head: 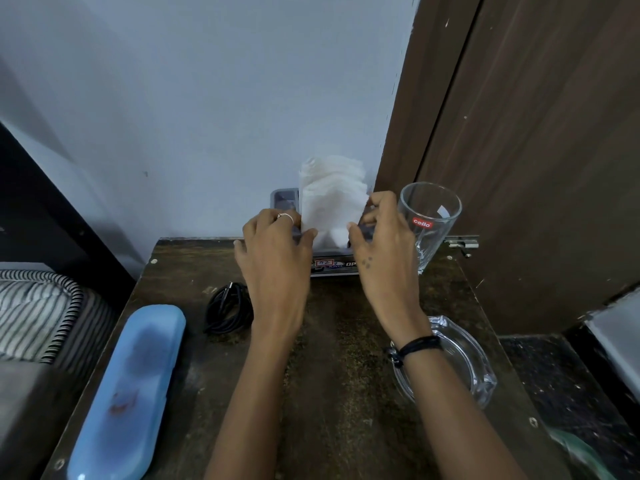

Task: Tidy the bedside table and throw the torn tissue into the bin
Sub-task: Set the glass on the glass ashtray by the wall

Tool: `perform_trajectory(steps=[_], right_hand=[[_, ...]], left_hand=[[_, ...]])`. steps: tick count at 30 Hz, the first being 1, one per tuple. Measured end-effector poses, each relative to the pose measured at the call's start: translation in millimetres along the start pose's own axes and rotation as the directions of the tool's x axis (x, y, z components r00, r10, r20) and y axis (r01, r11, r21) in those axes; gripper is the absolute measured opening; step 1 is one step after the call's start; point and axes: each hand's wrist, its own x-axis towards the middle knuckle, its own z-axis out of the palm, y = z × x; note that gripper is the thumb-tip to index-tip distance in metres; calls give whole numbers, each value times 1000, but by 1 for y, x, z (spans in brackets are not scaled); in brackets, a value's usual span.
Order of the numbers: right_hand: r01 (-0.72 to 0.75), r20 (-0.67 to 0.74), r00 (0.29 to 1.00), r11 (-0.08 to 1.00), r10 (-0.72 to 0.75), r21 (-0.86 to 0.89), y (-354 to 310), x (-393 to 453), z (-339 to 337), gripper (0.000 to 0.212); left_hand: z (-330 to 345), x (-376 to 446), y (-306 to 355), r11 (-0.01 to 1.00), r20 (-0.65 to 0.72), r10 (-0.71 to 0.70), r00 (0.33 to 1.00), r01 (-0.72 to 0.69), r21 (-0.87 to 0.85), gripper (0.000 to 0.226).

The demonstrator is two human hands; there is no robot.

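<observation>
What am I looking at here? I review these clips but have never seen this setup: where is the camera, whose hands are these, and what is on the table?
There is no machine: a person wears one camera on the head, looking down at their own bare hands. The left hand and right hand both pinch the white tissues standing in a grey tissue holder at the back of the wooden bedside table. Also on it: a Cello drinking glass, a glass ashtray, a coiled black cable and a blue case.
</observation>
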Motion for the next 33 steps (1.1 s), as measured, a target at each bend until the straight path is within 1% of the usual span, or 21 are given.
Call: perform_trajectory(steps=[2, 4, 5, 6, 7, 9, 10, 12, 15, 17, 18, 19, 20, 22, 24, 25, 26, 28, 31, 33], right_hand=[[-4, 4, 1000, 1000, 4, 5, -3, 0, -3, 32], [-10, -13, 1000, 1000, 10, 23, -8, -1, -9, 36], [-5, -31, 1000, 999, 6, 37, -11, 0, -12, 36], [3, -46, 999, 999, -1, 51, -14, 0, -15, 35], [10, -56, 998, 998, -6, 66, -17, 0, -19, 33], [7, -63, 998, 995, 0, 103, -19, -2, -28, 28], [-5, -71, 997, 992, 14, 123, -18, -5, -34, 25], [-34, -120, 991, 987, 54, 160, -11, -11, -45, 22], [-92, -249, 959, 979, 136, 182, 7, -20, -59, 23], [-152, -312, 925, 965, 215, 215, 18, -20, -67, 31], [-193, -311, 913, 951, 264, 240, 24, -17, -71, 39], [-241, -278, 908, 932, 315, 269, 31, -12, -75, 47], [-295, -211, 907, 908, 364, 298, 38, -7, -78, 56], [-390, -20, 906, 853, 422, 346, 51, 4, -80, 71], [-444, 162, 895, 796, 415, 412, 60, 9, -78, 76], [-446, 213, 895, 782, 392, 436, 64, 9, -75, 74], [-435, 226, 900, 786, 372, 439, 68, 8, -73, 71], [-402, 197, 916, 806, 350, 434, 74, 5, -69, 69], [-375, 169, 927, 816, 335, 439, 74, 1, -74, 71], [-377, 158, 926, 806, 344, 455, 73, 0, -82, 72]], left_hand=[[-2, -5, 6, 1000, -57, -23, 998, 22, -12, 26], [-4, -14, 17, 999, -198, -34, 980, 28, -35, 33], [-7, -18, 25, 999, -253, -11, 967, 1, -36, 34], [-8, -23, 33, 998, -267, 27, 963, -41, -47, 31], [-8, -27, 42, 992, -232, 61, 971, -84, -90, 24], [-5, -34, 55, 963, -100, 95, 991, -116, -241, 9], [-2, -36, 60, 944, -46, 103, 994, -112, -309, 8], [5, -41, 66, 917, 22, 129, 991, -111, -382, 9], [21, -49, 76, 901, 128, 152, 980, -84, -426, 17], [35, -56, 82, 877, 193, 106, 975, 0, -480, 30], [42, -58, 85, 861, 218, 88, 972, 36, -508, 37], [49, -60, 88, 848, 238, 83, 968, 57, -527, 43], [56, -60, 90, 836, 253, 87, 963, 68, -545, 48], [66, -57, 94, 814, 288, 100, 953, 88, -574, 56], [73, -53, 94, 789, 318, 106, 942, 115, -603, 62], [75, -52, 93, 783, 326, 108, 939, 122, -609, 62], [78, -50, 91, 781, 322, 107, 941, 122, -613, 61], [80, -47, 86, 781, 294, 83, 952, 122, -613, 56], [75, -46, 85, 795, 270, 32, 962, 139, -590, 53], [67, -48, 91, 804, 242, 33, 970, 118, -583, 53]])
